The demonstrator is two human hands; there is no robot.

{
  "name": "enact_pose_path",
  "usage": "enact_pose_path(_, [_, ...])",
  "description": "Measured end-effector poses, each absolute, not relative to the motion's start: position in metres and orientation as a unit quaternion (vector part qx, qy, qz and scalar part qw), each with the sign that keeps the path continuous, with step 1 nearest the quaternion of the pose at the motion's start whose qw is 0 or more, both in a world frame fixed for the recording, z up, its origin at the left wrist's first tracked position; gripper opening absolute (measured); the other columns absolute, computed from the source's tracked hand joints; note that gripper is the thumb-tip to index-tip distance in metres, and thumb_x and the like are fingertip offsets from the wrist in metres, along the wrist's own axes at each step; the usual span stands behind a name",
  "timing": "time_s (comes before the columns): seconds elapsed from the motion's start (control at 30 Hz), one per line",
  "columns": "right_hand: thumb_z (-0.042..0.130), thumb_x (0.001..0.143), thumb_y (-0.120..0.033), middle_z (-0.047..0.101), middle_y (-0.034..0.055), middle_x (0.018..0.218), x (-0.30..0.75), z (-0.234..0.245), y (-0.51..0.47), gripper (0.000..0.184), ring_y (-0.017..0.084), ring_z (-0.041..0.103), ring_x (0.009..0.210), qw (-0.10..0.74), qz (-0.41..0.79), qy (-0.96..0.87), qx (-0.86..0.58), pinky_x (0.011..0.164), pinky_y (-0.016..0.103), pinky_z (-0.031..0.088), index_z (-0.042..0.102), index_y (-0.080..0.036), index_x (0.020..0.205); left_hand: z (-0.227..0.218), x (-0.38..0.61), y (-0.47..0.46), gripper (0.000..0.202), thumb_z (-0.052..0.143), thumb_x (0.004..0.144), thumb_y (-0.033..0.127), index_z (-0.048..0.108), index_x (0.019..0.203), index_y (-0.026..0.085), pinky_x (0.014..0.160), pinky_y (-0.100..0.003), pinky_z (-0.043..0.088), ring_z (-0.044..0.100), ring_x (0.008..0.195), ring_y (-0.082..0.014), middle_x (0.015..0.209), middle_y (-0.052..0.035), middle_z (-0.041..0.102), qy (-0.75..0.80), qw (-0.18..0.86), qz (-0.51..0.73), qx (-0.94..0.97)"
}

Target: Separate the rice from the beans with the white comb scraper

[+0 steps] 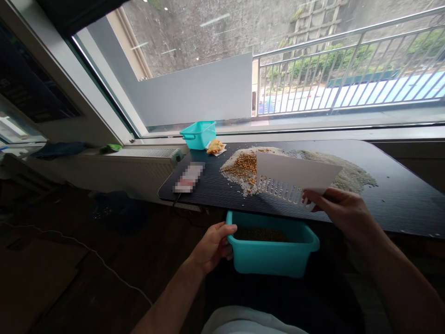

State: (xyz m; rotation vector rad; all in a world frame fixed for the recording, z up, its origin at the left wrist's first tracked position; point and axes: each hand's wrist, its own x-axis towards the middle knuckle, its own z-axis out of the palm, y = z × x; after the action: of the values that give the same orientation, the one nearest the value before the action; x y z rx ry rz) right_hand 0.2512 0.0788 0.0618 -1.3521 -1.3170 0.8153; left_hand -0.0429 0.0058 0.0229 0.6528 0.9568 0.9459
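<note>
My left arm reaches forward and low. My left hand (212,246) is curled on the left rim of the teal tub (274,257), thumb over the lip and fingers closed on the outside wall. The tub hangs just below the near edge of the black table (399,199), with brownish grain in its bottom.

My right arm comes in from the right, wrist bent inward. My right hand (342,211) pinches the near right corner of the white scoop (295,178), fingers shut on it. The scoop is tilted over the table's near edge, slotted side down.

Beyond the scoop, a pile (243,168) of yellow kernels and white rice spreads across the middle of the table. A second tub (199,134) sits at the table's far left corner. A radiator (146,154) stands left of the table, and a wide window (208,46) with a railing (347,69) outside runs behind it. A white cable (104,266) lies on the dark floor left of the table.
</note>
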Motion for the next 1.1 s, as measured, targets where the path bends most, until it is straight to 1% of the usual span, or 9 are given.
enact_pose_path(0.13, [0.082, 0.060, -0.060, 0.071, 0.0017, 0.059, 0.252, 0.059, 0.081, 0.035, 0.017, 0.062, 0.051, 0.549, 0.305, -0.533, -0.568, 0.049, 0.033, 0.055, 0.077, -0.025, 0.064, 0.022, -0.043, 0.006, 0.048, 0.085, 0.064, 0.043, 0.043, 0.055, 0.021, 0.039, -0.020, 0.034, 0.035, 0.037, -0.0053, 0.043, 0.0099, 0.038, 0.436, 0.733, 0.430, 0.296])
enact_pose_path(0.2, [0.082, 0.061, -0.059, 0.071, 0.0013, 0.060, 0.253, 0.059, 0.083, 0.034, 0.017, 0.062, 0.051, 0.547, 0.295, -0.533, -0.575, 0.050, 0.034, 0.055, 0.077, -0.025, 0.064, 0.022, -0.044, 0.006, 0.048, 0.085, 0.065, 0.043, 0.043, 0.056, 0.021, 0.039, -0.020, 0.034, 0.035, 0.038, -0.0054, 0.043, 0.0099, 0.038, 0.434, 0.734, 0.429, 0.298])
enact_pose_path(0.3, [0.082, 0.059, -0.061, 0.071, 0.0015, 0.059, 0.253, 0.060, 0.081, 0.037, 0.017, 0.061, 0.051, 0.531, 0.311, -0.539, -0.575, 0.050, 0.034, 0.055, 0.076, -0.025, 0.063, 0.023, -0.043, 0.006, 0.048, 0.084, 0.065, 0.044, 0.043, 0.055, 0.021, 0.039, -0.020, 0.033, 0.034, 0.038, -0.0053, 0.044, 0.0098, 0.037, 0.434, 0.735, 0.427, 0.299])
enact_pose_path(0.43, [0.083, 0.057, -0.065, 0.072, 0.0035, 0.063, 0.256, 0.058, 0.076, 0.044, 0.018, 0.062, 0.055, 0.534, 0.333, -0.529, -0.569, 0.052, 0.035, 0.056, 0.078, -0.023, 0.068, 0.025, -0.043, 0.005, 0.049, 0.085, 0.063, 0.045, 0.043, 0.055, 0.021, 0.039, -0.020, 0.033, 0.034, 0.038, -0.0051, 0.043, 0.0100, 0.037, 0.438, 0.732, 0.426, 0.301])
enact_pose_path(0.63, [0.082, 0.064, -0.060, 0.072, 0.0023, 0.065, 0.253, 0.049, 0.084, 0.036, 0.019, 0.064, 0.058, 0.547, 0.333, -0.525, -0.560, 0.055, 0.034, 0.058, 0.078, -0.024, 0.069, 0.026, -0.043, 0.006, 0.048, 0.084, 0.064, 0.045, 0.043, 0.056, 0.021, 0.039, -0.020, 0.033, 0.034, 0.037, -0.0051, 0.043, 0.0099, 0.037, 0.442, 0.730, 0.425, 0.302])
enact_pose_path(0.8, [0.083, 0.060, -0.061, 0.072, 0.0020, 0.062, 0.256, 0.046, 0.087, 0.038, 0.018, 0.064, 0.055, 0.534, 0.347, -0.538, -0.553, 0.049, 0.032, 0.058, 0.078, -0.025, 0.066, 0.028, -0.042, 0.006, 0.049, 0.085, 0.063, 0.045, 0.043, 0.055, 0.021, 0.040, -0.020, 0.033, 0.034, 0.037, -0.0049, 0.043, 0.0100, 0.037, 0.441, 0.728, 0.427, 0.305])
enact_pose_path(0.9, [0.083, 0.060, -0.062, 0.073, 0.0035, 0.064, 0.260, 0.046, 0.082, 0.040, 0.019, 0.064, 0.057, 0.532, 0.354, -0.537, -0.551, 0.051, 0.033, 0.059, 0.079, -0.024, 0.069, 0.028, -0.042, 0.006, 0.049, 0.085, 0.062, 0.045, 0.043, 0.055, 0.021, 0.039, -0.020, 0.032, 0.034, 0.037, -0.0050, 0.043, 0.0100, 0.037, 0.443, 0.726, 0.430, 0.302])
enact_pose_path(1.1, [0.084, 0.058, -0.063, 0.071, 0.0037, 0.062, 0.255, 0.053, 0.077, 0.040, 0.019, 0.062, 0.056, 0.531, 0.356, -0.531, -0.556, 0.050, 0.035, 0.056, 0.077, -0.024, 0.064, 0.026, -0.042, 0.006, 0.049, 0.085, 0.061, 0.045, 0.043, 0.055, 0.021, 0.038, -0.020, 0.032, 0.034, 0.036, -0.0051, 0.042, 0.0104, 0.036, 0.446, 0.727, 0.430, 0.297])
